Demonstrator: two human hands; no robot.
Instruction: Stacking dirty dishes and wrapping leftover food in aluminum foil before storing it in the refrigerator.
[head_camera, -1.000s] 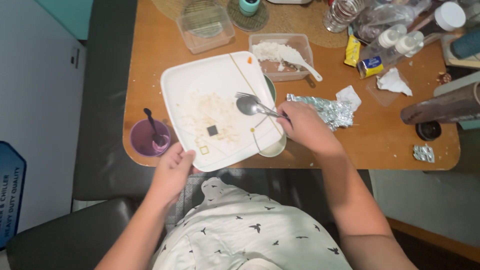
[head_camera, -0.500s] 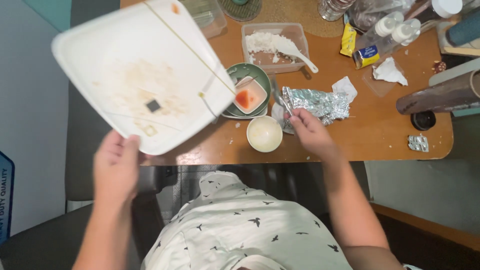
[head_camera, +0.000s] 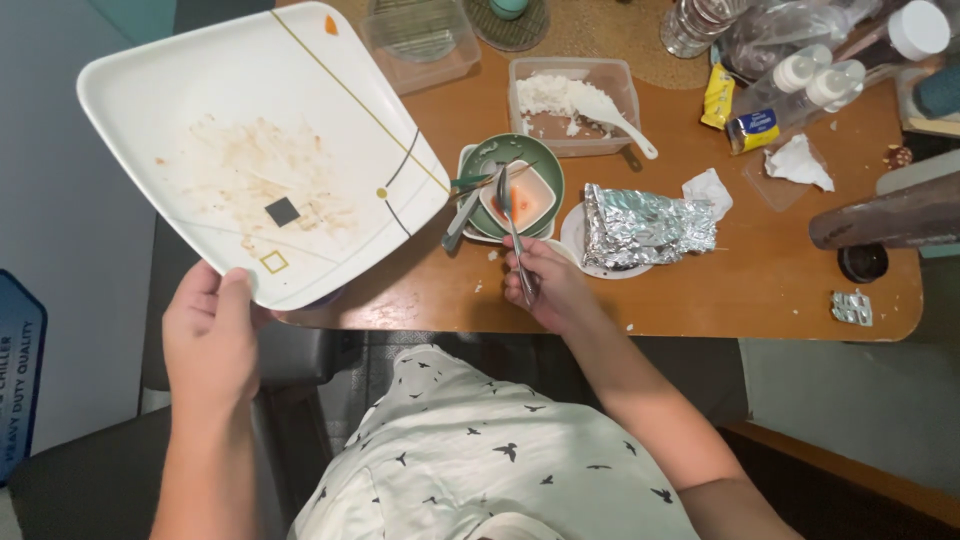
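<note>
One square white plate (head_camera: 260, 150), smeared with food residue, held up off the wooden table (head_camera: 760, 270), left of the green bowl (head_camera: 545, 165); left hand (head_camera: 210, 340) grips its near corner. One clear rice tub (head_camera: 570, 100) behind the bowl: rice plus one white spoon (head_camera: 620, 120). One foil packet (head_camera: 645, 225) on a small white plate, right of the bowl. Green bowl holds one small square dish (head_camera: 520, 195) with red sauce. Right hand (head_camera: 550, 285), just in front of the bowl, pinches cutlery (head_camera: 512, 225) whose tip reaches into the dish.
</note>
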